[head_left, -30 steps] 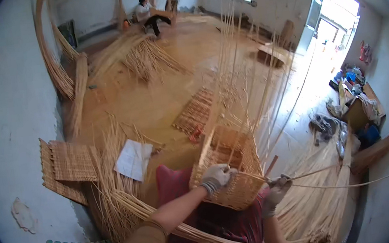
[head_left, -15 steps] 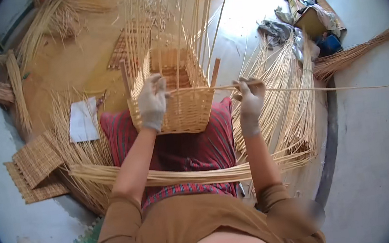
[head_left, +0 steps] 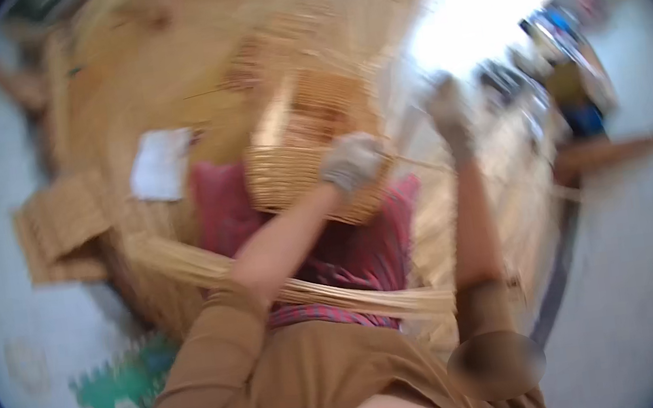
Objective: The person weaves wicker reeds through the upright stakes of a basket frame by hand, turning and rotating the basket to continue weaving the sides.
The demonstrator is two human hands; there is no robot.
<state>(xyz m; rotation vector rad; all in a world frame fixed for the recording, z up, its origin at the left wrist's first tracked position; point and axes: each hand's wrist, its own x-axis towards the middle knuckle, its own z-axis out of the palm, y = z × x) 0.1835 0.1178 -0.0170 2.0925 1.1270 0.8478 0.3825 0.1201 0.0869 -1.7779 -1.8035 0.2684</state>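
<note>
A wicker basket [head_left: 290, 174] lies tilted on the red striped cloth [head_left: 221, 205] over my lap, its hollow facing away from me. Gloved in pale grey, my left hand [head_left: 353, 164] is closed over the rim at the basket's near right corner. My right hand [head_left: 447, 112], gloved too, is raised to the right, apart from the basket. Motion smears its fingers, so what it holds cannot be made out. A thin strand [head_left: 419, 163] runs out rightward from the corner beside my left hand. The basket's upright stakes are blurred almost away.
Across my lap lies a bundle of pale strips [head_left: 354, 298]. Woven panels [head_left: 63, 216] and a white sheet [head_left: 161, 165] are at the left. A green foam mat [head_left: 129, 391] is at the lower left. Cluttered boxes and bags [head_left: 569, 84] stand far right.
My left hand has moved right along the rim to the near right corner. My right hand has swung up and away. The basket has turned, and the whole view has shifted and blurred.
</note>
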